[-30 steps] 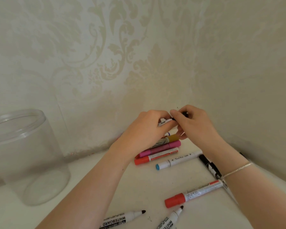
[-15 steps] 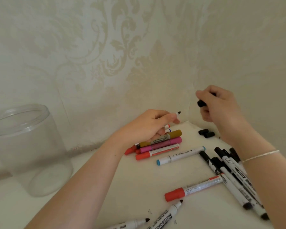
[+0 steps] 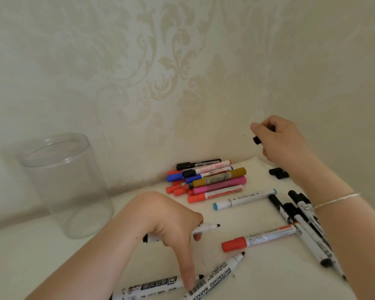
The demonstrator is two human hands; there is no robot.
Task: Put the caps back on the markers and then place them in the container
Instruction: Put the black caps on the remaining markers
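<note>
On the counter [image 3: 258,278], my left hand [image 3: 173,230] grips an uncapped marker [image 3: 206,227], one finger pressing another; my right hand [image 3: 277,139] pinches a black cap [image 3: 257,140]. Capping comes next, I judge: align cap with tip. The container [image 3: 63,182] stands apart.

1 clear container [image 3: 59,182], 2 hands, 3 uncapped whiteboard markers, 2 loose black caps [image 3: 278,173]

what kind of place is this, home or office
Probably a home, though that is a guess: damask-patterned wallpaper covers both walls of a corner, a white tabletop is pushed into it, and loose markers lie beside a clear plastic jar.
</note>
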